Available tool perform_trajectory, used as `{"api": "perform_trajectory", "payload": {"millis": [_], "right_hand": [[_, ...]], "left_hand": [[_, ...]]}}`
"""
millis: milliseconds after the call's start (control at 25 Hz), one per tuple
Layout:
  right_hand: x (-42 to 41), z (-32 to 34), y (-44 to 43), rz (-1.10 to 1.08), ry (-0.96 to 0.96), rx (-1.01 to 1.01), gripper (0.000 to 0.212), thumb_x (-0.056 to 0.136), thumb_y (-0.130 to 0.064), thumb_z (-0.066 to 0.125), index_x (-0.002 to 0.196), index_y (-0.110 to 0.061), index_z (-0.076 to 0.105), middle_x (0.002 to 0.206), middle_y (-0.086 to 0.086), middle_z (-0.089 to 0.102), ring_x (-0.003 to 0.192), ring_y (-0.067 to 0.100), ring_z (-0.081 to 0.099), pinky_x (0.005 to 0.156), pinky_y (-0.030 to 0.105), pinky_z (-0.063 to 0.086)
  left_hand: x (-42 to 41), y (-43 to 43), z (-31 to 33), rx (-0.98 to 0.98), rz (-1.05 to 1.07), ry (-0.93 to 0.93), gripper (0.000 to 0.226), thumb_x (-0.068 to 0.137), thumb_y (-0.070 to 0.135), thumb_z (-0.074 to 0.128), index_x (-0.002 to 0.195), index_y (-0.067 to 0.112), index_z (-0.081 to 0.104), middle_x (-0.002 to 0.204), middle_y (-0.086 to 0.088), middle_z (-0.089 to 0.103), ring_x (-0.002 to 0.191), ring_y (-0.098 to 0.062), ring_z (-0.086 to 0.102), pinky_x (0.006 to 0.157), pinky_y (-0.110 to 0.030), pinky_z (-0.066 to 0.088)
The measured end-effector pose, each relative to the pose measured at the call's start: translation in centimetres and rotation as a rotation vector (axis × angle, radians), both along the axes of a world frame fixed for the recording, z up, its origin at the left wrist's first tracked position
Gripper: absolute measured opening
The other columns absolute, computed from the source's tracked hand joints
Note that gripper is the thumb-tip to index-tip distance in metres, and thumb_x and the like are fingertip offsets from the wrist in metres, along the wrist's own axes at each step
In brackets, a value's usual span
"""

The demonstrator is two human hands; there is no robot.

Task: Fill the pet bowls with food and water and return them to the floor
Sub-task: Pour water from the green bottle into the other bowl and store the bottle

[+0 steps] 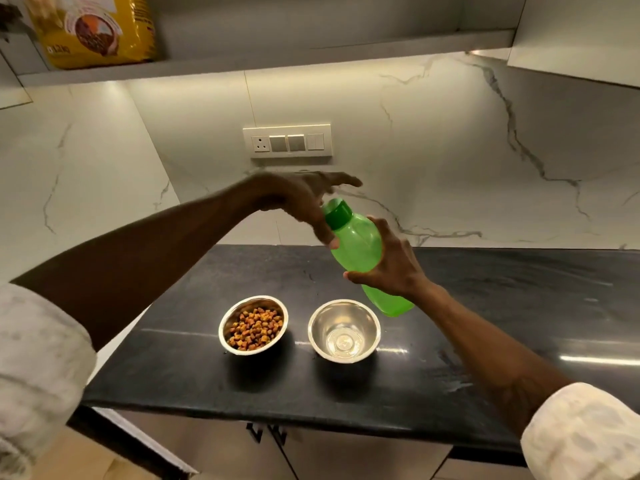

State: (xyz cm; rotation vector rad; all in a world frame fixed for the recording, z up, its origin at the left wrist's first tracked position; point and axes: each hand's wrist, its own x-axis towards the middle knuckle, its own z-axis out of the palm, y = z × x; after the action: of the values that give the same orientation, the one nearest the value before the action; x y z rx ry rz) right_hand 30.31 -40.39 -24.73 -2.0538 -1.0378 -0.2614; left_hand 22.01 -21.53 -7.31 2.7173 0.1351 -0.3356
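Two steel pet bowls stand side by side on the black countertop point(485, 306). The left bowl point(253, 325) is filled with brown kibble. The right bowl point(344, 330) looks empty apart from a shiny bottom. My right hand point(391, 263) grips a green plastic water bottle point(358, 251) around its middle, tilted, above and behind the right bowl. A dark green cap point(337, 213) is on the bottle. My left hand point(304, 199) hovers over the cap with fingers spread, thumb beside the bottle's neck, holding nothing.
A yellow pet food bag point(93, 27) sits on a shelf at the upper left. A switch and socket plate point(287, 141) is on the marble wall behind. Cabinet doors with dark handles point(266, 433) lie below the counter's front edge.
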Motion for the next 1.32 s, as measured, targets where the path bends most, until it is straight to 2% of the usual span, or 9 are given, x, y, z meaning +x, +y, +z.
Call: {"api": "perform_trajectory", "payload": {"millis": [80,200,360,600,720,880,1000,1120,1320], "right_hand": [[0.2,-0.6,-0.4,-0.002,0.018,-0.008,0.106,0.056,-0.054,0.094,0.141,-0.025,0.040,0.110,0.005,0.069,0.088,0.029,0.068,0.078,0.043,0.059],[0.5,-1.7,-0.9,0.033,-0.007,-0.081,0.107,0.057,-0.053,0.094,0.144,-0.026,0.038,0.107,0.008,0.070,0.087,0.030,0.069,0.079,0.046,0.060],[0.5,-3.0,-1.5,0.064,-0.017,-0.131,0.109,0.058,-0.055,0.093,0.146,-0.025,0.036,0.112,0.009,0.070,0.089,0.028,0.069,0.081,0.046,0.061],[0.8,-4.6,-2.2,0.038,0.040,-0.148,0.109,0.059,-0.054,0.094,0.146,-0.026,0.035,0.113,0.008,0.069,0.091,0.026,0.069,0.083,0.046,0.060],[0.8,-5.0,-2.7,0.046,0.028,-0.179,0.109,0.060,-0.054,0.094,0.147,-0.029,0.034,0.116,0.007,0.068,0.092,0.025,0.069,0.084,0.047,0.060],[0.7,-6.1,-3.2,0.024,0.028,-0.222,0.112,0.060,-0.055,0.092,0.150,-0.031,0.031,0.119,0.007,0.069,0.094,0.028,0.070,0.084,0.048,0.060],[0.2,-6.8,-3.8,0.025,-0.003,-0.264,0.109,0.061,-0.052,0.091,0.150,-0.030,0.031,0.116,0.007,0.069,0.091,0.028,0.069,0.081,0.046,0.060],[-0.3,-7.6,-4.3,0.042,-0.021,-0.309,0.104,0.063,-0.051,0.089,0.148,-0.029,0.033,0.114,0.005,0.068,0.087,0.026,0.068,0.078,0.043,0.059],[-0.9,-8.5,-5.2,0.044,-0.005,-0.360,0.103,0.065,-0.055,0.087,0.149,-0.032,0.032,0.114,0.003,0.069,0.087,0.026,0.069,0.077,0.042,0.058]], "left_hand": [[0.6,0.2,-2.0,0.080,-0.116,-0.113,0.087,0.070,0.013,0.095,0.143,0.031,0.052,0.140,-0.002,0.059,0.117,-0.023,0.066,0.085,-0.043,0.064],[1.5,0.1,-2.7,-0.102,0.061,-0.017,0.048,0.083,0.031,0.088,0.120,0.009,0.067,0.097,-0.016,0.077,0.080,-0.030,0.078,0.058,-0.032,0.064],[2.2,0.0,-4.9,0.042,0.269,0.121,0.081,0.094,0.079,0.042,0.097,0.002,0.068,0.058,-0.008,0.072,0.045,-0.017,0.064,0.046,-0.023,0.055],[1.8,-0.3,-7.6,-0.299,-0.057,-0.105,0.062,0.082,0.038,0.087,0.137,0.022,0.064,0.134,-0.003,0.066,0.117,-0.020,0.064,0.093,-0.040,0.062],[1.5,-0.3,-8.8,-0.072,-0.052,-0.092,0.064,0.064,0.022,0.099,0.123,0.023,0.074,0.116,-0.006,0.074,0.102,-0.023,0.070,0.088,-0.041,0.063],[2.0,-1.6,-10.1,-0.373,0.360,0.027,0.052,0.074,0.036,0.094,0.105,0.002,0.072,0.082,-0.015,0.079,0.060,-0.021,0.075,0.052,-0.027,0.062],[2.3,-1.7,-11.6,-0.311,0.449,0.174,0.057,0.092,0.059,0.068,0.096,0.002,0.065,0.048,-0.004,0.063,0.035,-0.012,0.054,0.037,-0.017,0.044],[1.7,-1.7,-13.1,-0.289,0.424,0.327,0.067,0.102,0.064,0.039,0.096,0.003,0.065,0.043,-0.001,0.056,0.029,-0.009,0.040,0.034,-0.013,0.028],[1.3,-1.4,-14.8,-0.362,0.491,0.453,0.066,0.100,0.063,0.034,0.086,0.006,0.064,0.049,-0.001,0.054,0.034,-0.008,0.038,0.038,-0.012,0.028]]}}
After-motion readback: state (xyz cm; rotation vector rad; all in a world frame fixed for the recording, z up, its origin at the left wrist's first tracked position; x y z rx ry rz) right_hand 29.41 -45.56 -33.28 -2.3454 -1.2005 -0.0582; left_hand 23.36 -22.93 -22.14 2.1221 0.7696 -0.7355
